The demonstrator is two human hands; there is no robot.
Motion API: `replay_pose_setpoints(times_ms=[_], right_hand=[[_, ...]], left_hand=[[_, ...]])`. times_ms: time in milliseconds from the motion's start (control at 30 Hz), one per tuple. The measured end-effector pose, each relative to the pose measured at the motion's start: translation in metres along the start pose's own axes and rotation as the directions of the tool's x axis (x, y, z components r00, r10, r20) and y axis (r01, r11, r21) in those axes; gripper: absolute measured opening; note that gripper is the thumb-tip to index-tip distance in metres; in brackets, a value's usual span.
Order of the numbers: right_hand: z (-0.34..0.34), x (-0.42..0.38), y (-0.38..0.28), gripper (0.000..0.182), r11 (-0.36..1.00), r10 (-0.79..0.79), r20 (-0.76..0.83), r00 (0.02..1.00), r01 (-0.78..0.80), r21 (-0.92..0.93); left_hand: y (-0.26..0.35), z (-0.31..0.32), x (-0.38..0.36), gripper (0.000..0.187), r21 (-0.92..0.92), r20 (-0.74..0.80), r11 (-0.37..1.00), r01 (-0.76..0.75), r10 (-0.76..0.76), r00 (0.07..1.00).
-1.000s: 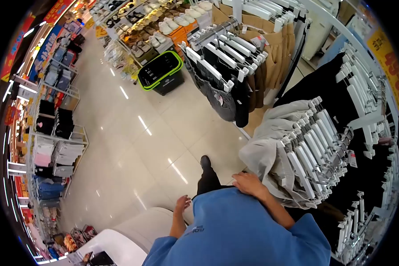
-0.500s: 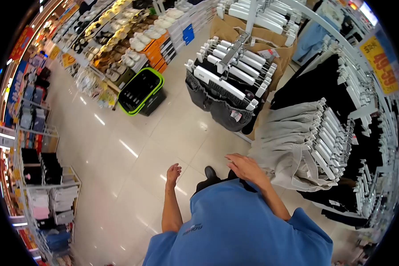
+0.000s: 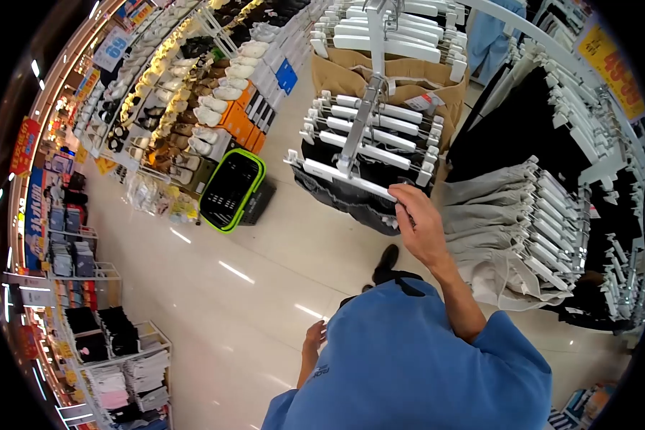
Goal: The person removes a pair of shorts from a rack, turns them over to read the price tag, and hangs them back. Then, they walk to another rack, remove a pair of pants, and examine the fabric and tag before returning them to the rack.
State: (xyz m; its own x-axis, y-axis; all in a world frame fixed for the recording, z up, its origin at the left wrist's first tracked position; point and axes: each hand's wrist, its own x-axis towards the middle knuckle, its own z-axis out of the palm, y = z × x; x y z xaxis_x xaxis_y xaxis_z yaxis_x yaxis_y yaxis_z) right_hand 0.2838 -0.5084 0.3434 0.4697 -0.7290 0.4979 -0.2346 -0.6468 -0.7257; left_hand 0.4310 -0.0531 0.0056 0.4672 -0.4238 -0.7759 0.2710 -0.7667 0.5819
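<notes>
And here's the right hand [image 3: 421,226], up at the right end of the white front hanger [image 3: 347,178], fingers against it and thumb dropping just below. Whether those fingers are clenched on it or only resting there, I cannot tell from this angle. The left hand [image 3: 314,337] is low beside the blue shirt [image 3: 416,358], fingers loosely curved, nothing visible in it.

The dark grey garment [image 3: 347,204] hangs from that front hanger, at the near end of the metal display arm [image 3: 363,120], its gathered top facing this way. More white hangers line up behind it, and beyond them come the tan garments [image 3: 340,72].

So how far along are we? By the look of it, only at the handling stage: the hanger is in place at the front of its row, the garment is on it, and neither hand has a piece clear of the rack. Lifting anything off is not yet done.

Over to the right, light grey garments [image 3: 480,215] hang in a tight row, with black garments [image 3: 509,118] behind. Away to the left, the green-rimmed basket [image 3: 259,203] stands upright on the pale floor [image 3: 215,308], just beside the shoe display [image 3: 211,115], well apart from both hands.
</notes>
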Motion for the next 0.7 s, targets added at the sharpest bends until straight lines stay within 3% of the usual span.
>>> replay_pose_setpoints(times_ms=[100, 200, 233, 300, 433, 600, 700], right_hand=[[0.008, 0.021, 0.014, 0.026, 0.997, -0.056, -0.018, 0.998, 0.055, -0.048], [0.019, 0.031, 0.023, 0.027, 0.999, -0.030, 0.012, 0.999, 0.030, -0.027], [0.023, 0.033, 0.027, 0.027, 0.995, -0.046, 0.023, 0.999, 0.048, -0.082], [0.030, 0.031, 0.036, 0.029, 0.994, -0.013, 0.064, 0.998, 0.020, -0.106], [0.029, 0.031, 0.039, 0.036, 0.983, 0.132, 0.219, 0.967, -0.099, -0.156], [0.037, 0.027, 0.041, 0.035, 0.976, 0.194, 0.202, 0.960, -0.168, -0.142], [0.041, 0.029, 0.036, 0.032, 0.960, 0.267, 0.217, 0.939, -0.238, -0.149]], left_hand=[[0.004, -0.035, 0.054, 0.043, -0.321, -0.011, 0.904, 0.283, -0.302, 0.953], [0.056, -0.061, 0.103, 0.039, -0.279, -0.084, 0.936, 0.215, -0.246, 0.966], [0.083, -0.066, 0.118, 0.038, -0.328, -0.117, 0.939, 0.102, -0.148, 0.982], [0.190, -0.059, 0.106, 0.039, -0.255, -0.255, 0.946, -0.199, 0.133, 0.958], [0.382, -0.050, 0.089, 0.050, -0.078, -0.340, 0.807, -0.586, 0.531, 0.777], [0.526, -0.023, 0.065, 0.060, -0.111, -0.298, 0.506, -0.855, 0.804, 0.514], [0.559, -0.012, 0.066, 0.053, -0.142, -0.070, 0.446, -0.884, 0.886, 0.459]])
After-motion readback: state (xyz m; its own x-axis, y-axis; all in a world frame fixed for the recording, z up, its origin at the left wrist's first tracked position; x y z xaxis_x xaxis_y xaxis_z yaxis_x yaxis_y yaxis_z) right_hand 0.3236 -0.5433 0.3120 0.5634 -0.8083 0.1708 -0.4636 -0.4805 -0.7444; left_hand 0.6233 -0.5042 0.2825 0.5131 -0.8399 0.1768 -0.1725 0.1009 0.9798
